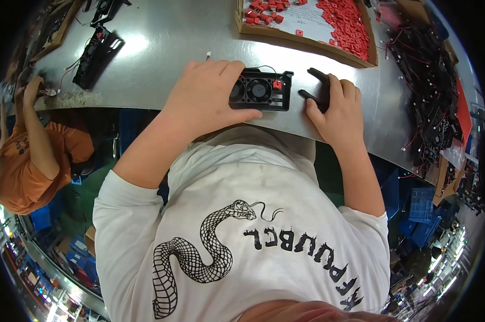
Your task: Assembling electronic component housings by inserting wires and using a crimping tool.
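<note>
My left hand (205, 91) is closed around the left part of a black plastic fan housing (286, 99) at the table's near edge. Two small round fans sit side by side in this housing; the left one is partly behind my fingers. A small red piece (277, 84) sits to the right of the fans, with a thin dark wire arching above. Just to the right, my right hand (340, 110) grips a black two-pronged tool (323, 91), its prongs apart and pointing left toward the housing. The rest of the tool is hidden in my palm.
A cardboard tray (307, 46) of small red parts lies at the far side of the metal table (162, 37). Black wired housings (427, 91) are heaped at right. Another black housing (95, 59) lies at left, near a co-worker's arm (38, 129) and orange shirt.
</note>
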{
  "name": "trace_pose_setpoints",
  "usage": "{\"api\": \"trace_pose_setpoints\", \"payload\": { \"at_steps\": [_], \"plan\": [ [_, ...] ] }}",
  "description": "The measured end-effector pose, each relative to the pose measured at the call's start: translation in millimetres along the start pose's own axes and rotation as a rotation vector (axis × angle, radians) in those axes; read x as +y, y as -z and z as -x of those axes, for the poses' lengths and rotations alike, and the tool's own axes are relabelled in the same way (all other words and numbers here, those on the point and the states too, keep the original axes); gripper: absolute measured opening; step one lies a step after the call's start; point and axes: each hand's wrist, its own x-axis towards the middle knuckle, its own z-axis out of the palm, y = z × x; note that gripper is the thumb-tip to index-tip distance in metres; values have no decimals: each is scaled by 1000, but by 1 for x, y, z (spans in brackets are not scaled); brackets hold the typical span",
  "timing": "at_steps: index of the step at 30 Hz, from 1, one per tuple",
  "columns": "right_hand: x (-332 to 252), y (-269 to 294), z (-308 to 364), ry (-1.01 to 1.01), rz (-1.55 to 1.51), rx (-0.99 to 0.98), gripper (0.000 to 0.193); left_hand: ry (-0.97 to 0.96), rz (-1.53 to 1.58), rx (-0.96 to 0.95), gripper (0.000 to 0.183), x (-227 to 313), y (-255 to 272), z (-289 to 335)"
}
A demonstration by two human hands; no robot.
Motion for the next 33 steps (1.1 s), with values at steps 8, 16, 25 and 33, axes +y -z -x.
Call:
{"api": "trace_pose_setpoints", "payload": {
  "at_steps": [8, 16, 25, 33],
  "plan": [
    [-22, -11, -6, 57, 15, 93, 69, 9, 0, -9, 77, 3, -3, -1],
    [21, 7, -34, -209, -641, 259, 52, 22, 10, -23, 72, 5, -1, 1],
    [-18, 52, -65, 60, -2033, 203, 65, -3, 38, -59, 69, 12, -3, -3],
    [-37, 52, -63, 676, -1811, -278, 55, 25, 1, -52, 69, 23, -3, 0]
  ]
}}
